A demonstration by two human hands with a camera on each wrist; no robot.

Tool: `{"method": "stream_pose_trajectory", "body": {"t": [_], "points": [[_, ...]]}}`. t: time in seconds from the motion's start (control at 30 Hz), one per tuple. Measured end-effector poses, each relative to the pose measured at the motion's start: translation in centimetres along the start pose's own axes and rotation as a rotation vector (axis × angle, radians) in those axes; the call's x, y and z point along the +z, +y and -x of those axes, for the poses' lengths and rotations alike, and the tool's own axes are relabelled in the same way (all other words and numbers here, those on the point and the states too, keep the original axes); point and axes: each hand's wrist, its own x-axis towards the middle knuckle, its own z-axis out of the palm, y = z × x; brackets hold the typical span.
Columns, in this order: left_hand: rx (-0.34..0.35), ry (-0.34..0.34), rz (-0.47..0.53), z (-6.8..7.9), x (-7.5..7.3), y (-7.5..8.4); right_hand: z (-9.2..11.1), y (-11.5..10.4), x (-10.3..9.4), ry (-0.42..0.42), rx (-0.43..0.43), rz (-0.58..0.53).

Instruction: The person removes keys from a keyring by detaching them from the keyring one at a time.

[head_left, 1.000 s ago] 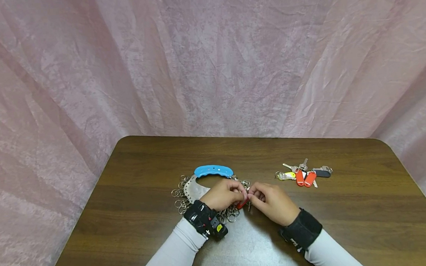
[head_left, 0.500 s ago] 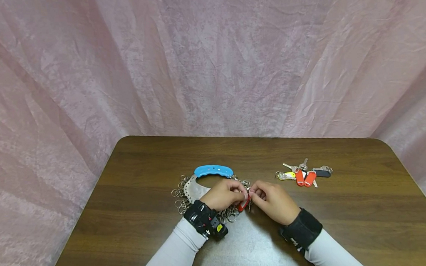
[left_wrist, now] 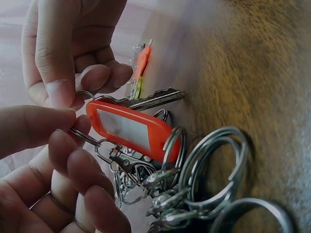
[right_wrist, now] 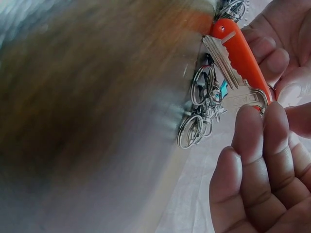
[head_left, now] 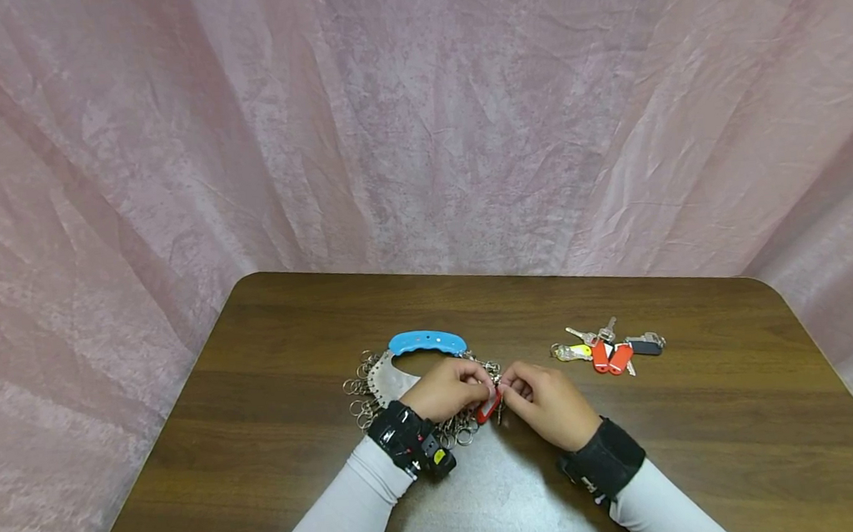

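Observation:
My left hand [head_left: 447,391] pinches a metal split ring [left_wrist: 85,137], which hangs on a swivel clasp of a key carrier with a blue handle [head_left: 427,342] and a pale metal plate [head_left: 388,380]. Close beside it, my right hand [head_left: 550,402] pinches a small ring [left_wrist: 85,94] by a red key tag [left_wrist: 127,127] and a silver key [left_wrist: 155,99]. Tag and key hang between the two hands, the tag's pale label facing the left wrist view. The fingertips hide where the rings meet. Several rings [left_wrist: 216,167] stick out round the plate's edge.
To the right on the brown table [head_left: 309,308] lies a loose group of keys [head_left: 606,331] with red tags [head_left: 620,358], a yellow tag [head_left: 580,351] and a dark tag [head_left: 645,347]. A pink curtain [head_left: 461,130] hangs behind the table's far edge.
The red tag has turned between the hands, so more of its pale label shows than a second ago. Both hands have stayed almost in place.

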Motion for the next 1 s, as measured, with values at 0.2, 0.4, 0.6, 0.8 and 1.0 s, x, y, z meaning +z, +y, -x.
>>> {"method": "stream_pose_trajectory", "body": {"t": [0.2,0.4,0.6,0.8,1.0], "points": [[0.0,0.006,0.008,0.04,0.06,0.07,0.03,0.01,0.0,0.001,-0.005,-0.002],[0.001,0.001,0.0,-0.06,0.09,-0.08,0.06,0.05,0.02,0.01,-0.003,-0.005],[-0.002,0.001,-0.007,-0.05,0.13,-0.21,0.11,0.17,0.0,0.011,-0.005,-0.001],[-0.006,-0.004,-0.007,-0.02,0.09,-0.27,0.09,0.12,-0.02,0.024,-0.009,-0.009],[0.005,-0.011,-0.027,0.02,-0.07,-0.17,0.0,-0.1,-0.28,0.028,-0.011,-0.011]]}}
